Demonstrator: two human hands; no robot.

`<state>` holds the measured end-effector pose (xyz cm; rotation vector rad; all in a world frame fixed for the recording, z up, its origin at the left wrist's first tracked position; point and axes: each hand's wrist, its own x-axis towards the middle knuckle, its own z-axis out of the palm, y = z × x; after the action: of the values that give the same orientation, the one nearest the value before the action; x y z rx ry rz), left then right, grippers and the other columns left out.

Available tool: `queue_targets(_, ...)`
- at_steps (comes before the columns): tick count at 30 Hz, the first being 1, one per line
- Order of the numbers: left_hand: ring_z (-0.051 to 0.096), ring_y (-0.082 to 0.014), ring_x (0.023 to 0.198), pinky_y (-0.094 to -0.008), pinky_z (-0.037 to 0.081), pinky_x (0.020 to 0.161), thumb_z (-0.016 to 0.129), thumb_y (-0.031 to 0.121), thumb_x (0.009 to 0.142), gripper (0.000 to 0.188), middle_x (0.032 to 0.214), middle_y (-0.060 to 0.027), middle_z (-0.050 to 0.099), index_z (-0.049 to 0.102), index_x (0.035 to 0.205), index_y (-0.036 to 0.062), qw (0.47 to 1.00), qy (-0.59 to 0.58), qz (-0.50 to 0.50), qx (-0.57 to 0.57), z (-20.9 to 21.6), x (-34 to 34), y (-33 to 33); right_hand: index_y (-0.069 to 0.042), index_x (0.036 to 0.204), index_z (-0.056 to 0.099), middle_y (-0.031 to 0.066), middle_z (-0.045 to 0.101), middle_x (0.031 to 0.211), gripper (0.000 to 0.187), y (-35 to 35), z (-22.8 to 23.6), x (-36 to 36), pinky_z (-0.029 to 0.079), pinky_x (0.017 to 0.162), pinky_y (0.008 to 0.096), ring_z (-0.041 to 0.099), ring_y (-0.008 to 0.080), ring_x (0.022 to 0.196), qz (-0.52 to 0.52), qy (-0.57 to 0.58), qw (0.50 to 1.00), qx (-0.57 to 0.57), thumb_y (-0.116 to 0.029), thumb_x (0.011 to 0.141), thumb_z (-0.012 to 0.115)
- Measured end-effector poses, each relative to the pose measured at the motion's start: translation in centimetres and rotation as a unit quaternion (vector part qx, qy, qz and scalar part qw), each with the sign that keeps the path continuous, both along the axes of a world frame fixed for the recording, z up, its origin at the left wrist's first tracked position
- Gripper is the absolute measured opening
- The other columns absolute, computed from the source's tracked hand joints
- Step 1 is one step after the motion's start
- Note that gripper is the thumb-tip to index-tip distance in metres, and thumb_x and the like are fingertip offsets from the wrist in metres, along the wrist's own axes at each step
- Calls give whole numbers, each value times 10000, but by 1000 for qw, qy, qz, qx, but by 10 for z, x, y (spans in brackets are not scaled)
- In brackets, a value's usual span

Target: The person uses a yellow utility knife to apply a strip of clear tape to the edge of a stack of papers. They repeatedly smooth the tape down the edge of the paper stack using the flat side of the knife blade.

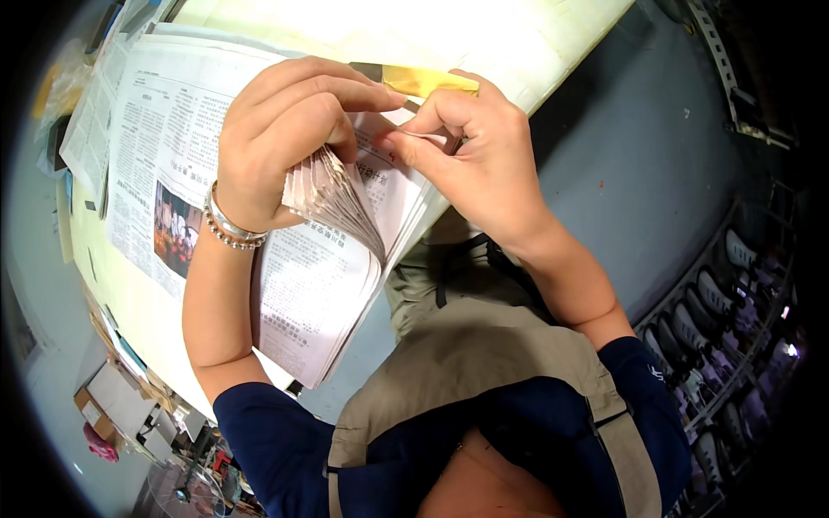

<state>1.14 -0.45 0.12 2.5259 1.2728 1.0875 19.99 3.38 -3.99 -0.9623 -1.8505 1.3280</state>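
Note:
My left hand is curled round a thick fan of newspaper sheets, bent back so that their layered edges show. Bracelets circle that wrist. Across from it, my right hand pinches the edge of a sheet between thumb and forefinger, close to the left fingertips. More of the newspaper stack hangs over the table's near edge below both hands. Just behind the fingers lies a flat yellow object; its kind is hidden in part by my hands.
Open newspaper with a colour photo covers the left of the pale table. Racks with rows of shoe-shaped things stand at the right above the grey floor. Boxes and papers lie at the lower left.

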Motion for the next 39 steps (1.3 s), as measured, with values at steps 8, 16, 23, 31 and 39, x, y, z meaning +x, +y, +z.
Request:
queue_targets(8, 654, -256, 765, -314, 505, 646, 737, 111, 593, 310, 862, -111, 702, 428, 615, 84, 1000, -1, 7, 2, 1, 2, 0, -93, 679, 699, 150, 602, 695, 208, 0, -12, -8, 500, 717, 397, 620, 317, 802, -16, 36, 998, 57, -249, 626, 827)
queue_targets(16, 632, -248, 730, -305, 473, 611, 710, 131, 592, 260, 739, -75, 642, 456, 594, 77, 1000, 8, 21, -4, 6, 2, -3, -95, 670, 703, 150, 596, 692, 231, 1, -10, -6, 490, 686, 389, 614, 316, 797, -7, 20, 999, 38, -282, 624, 831)
queue_targets(23, 572, -253, 692, -324, 435, 596, 674, 133, 615, 214, 732, -71, 581, 476, 647, 58, 999, -15, -10, -50, 3, 4, 2, -90, 738, 685, 92, 605, 684, 214, 13, 7, 8, 474, 645, 360, 598, 271, 749, 8, -44, 976, 215, -293, 741, 754)
queue_targets(31, 528, -290, 784, -330, 415, 719, 553, 36, 633, 101, 866, -101, 576, 498, 717, 38, 988, -18, -16, -153, -7, 8, 2, -40, 942, 650, 13, 555, 665, 212, 38, 37, 59, 381, 569, 248, 477, 96, 614, -11, 27, 993, 118, -226, 952, 549)
queue_targets(39, 560, -270, 840, -324, 425, 791, 575, 143, 651, 126, 937, -123, 619, 535, 707, 37, 982, 0, -19, -188, -8, 7, 4, 6, 1018, 627, -37, 460, 675, 248, 61, 31, 63, 330, 578, 204, 394, 24, 649, 82, 77, 988, -109, -201, 961, 504)
